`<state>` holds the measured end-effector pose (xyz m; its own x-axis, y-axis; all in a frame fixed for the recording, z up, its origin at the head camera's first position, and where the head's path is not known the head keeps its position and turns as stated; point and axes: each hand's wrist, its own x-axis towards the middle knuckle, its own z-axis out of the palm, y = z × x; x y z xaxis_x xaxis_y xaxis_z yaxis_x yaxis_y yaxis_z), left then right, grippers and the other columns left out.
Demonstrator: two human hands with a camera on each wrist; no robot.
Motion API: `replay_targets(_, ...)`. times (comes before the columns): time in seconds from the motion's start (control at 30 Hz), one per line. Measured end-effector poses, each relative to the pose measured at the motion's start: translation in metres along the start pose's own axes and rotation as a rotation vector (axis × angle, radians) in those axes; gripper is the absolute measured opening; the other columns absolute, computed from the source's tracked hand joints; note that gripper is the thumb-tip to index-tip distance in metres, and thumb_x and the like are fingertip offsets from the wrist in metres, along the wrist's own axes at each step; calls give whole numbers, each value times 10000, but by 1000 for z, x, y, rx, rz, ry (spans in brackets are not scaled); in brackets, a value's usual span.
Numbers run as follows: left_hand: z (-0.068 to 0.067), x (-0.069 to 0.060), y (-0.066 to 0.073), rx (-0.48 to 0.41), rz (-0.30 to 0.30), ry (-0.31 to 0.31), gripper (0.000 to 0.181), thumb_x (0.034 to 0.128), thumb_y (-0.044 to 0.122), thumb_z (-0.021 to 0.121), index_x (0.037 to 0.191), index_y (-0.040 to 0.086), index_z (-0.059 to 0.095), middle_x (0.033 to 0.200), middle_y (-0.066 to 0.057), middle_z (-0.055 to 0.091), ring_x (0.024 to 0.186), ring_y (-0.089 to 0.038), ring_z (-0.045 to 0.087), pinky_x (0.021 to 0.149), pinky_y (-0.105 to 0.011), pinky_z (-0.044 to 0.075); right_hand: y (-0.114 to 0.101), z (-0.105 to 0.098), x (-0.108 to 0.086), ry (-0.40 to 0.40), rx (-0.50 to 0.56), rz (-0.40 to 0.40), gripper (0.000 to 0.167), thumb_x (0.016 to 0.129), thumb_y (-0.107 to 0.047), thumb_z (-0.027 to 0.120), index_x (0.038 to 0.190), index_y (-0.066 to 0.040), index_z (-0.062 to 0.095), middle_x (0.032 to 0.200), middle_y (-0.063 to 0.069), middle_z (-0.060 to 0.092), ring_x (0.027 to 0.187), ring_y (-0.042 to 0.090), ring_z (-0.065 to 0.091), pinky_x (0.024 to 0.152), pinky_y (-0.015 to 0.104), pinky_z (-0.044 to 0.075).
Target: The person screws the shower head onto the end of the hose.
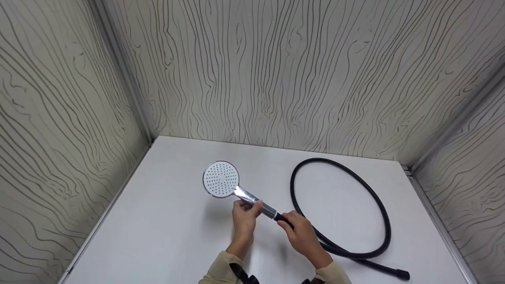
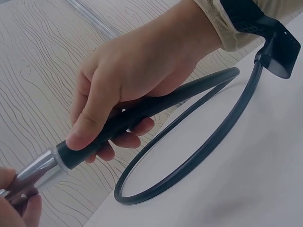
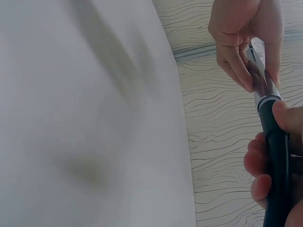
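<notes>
My left hand (image 1: 244,221) grips the chrome handle of a shower head (image 1: 221,179), whose round white nozzle face is turned up in the head view. Behind it, my right hand (image 1: 302,232) holds the end of a black shower hose (image 1: 382,213), thumb on top and fingers curled round it. In the left wrist view the hose's black end (image 2: 71,153) meets the bottom of the chrome handle (image 2: 45,168). From the right wrist view, left fingers (image 3: 236,66) pinch the handle just ahead of that joint. How far the two parts are screwed together is hidden.
The hose lies in a big loop on the white table (image 1: 158,221), to the right of my hands. Its other black end (image 1: 402,275) rests near the front right edge. Wood-grain panels (image 1: 256,71) stand at the back and both sides.
</notes>
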<state>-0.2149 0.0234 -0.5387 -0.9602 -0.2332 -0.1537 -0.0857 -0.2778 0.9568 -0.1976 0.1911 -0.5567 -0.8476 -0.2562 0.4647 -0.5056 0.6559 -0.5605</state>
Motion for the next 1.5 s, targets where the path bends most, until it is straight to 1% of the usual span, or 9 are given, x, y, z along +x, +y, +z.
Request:
replay_targets(0.2,0,-1,-3,-1,-9,-9,429,896,114,685,1204,-54,437,1089,-175,600,935,-174,663,888,-313,587,-1,-2,0,-41,69,80,148,936,-233,650,925,-98,708,757,-74,561,636,-22,442,525,164,423)
replay_targets(0.43,0,-2,-5,11,-29,-14,439,901,130,683,1208,-53,430,1095,-173,599,956,-180,668,886,-304,588,-3,-2,2,-26,104,164,191,818,-185,780,967,-131,675,807,-53,582,643,-12,502,541,167,490)
replay_targets(0.6,1,0,-5,1,-27,5,437,890,106,690,1193,-68,428,1076,-180,601,917,-165,669,870,-307,593,-4,0,2,-5,94,159,306,742,-84,827,930,-119,588,852,-25,591,668,-3,530,562,174,520)
replay_targets(0.8,1,0,-6,-14,-23,15,417,881,86,694,1164,-71,432,1053,-186,608,894,-162,670,859,-312,598,-3,1,1,25,86,138,276,744,-86,823,907,-127,604,834,-38,601,674,-1,534,570,175,521)
replay_targets(0.93,0,1,-8,-23,-28,7,419,893,88,683,1181,-69,423,1074,-191,597,918,-172,677,877,-314,593,-2,-1,2,32,47,82,174,792,-145,789,912,-130,662,794,-66,638,671,-18,527,569,177,513)
replay_targets(1.03,-1,1,-8,-26,-41,5,422,899,91,678,1191,-68,418,1085,-194,590,925,-173,677,882,-306,591,-1,-2,3,-5,44,56,93,862,-199,727,909,-127,693,742,-79,637,641,-36,507,544,171,492)
replay_targets(1.2,-3,0,-7,-38,-42,2,430,902,74,667,1207,-81,407,1096,-205,576,921,-185,672,879,-297,591,2,-2,3,-61,62,49,130,927,-228,655,917,-108,702,713,-78,599,611,-40,463,511,166,451)
replay_targets(1.33,-1,0,-6,-43,-33,0,435,898,77,672,1206,-79,409,1094,-203,580,923,-184,673,875,-304,594,1,-1,3,-52,76,88,134,871,-221,727,946,-112,702,776,-79,588,645,-25,479,538,163,469)
replay_targets(1.5,0,0,-6,-42,-37,3,432,890,80,682,1197,-70,419,1085,-198,589,919,-181,675,871,-318,597,1,1,1,-23,74,106,268,766,-155,819,974,-115,654,855,-35,559,694,-11,519,579,167,514)
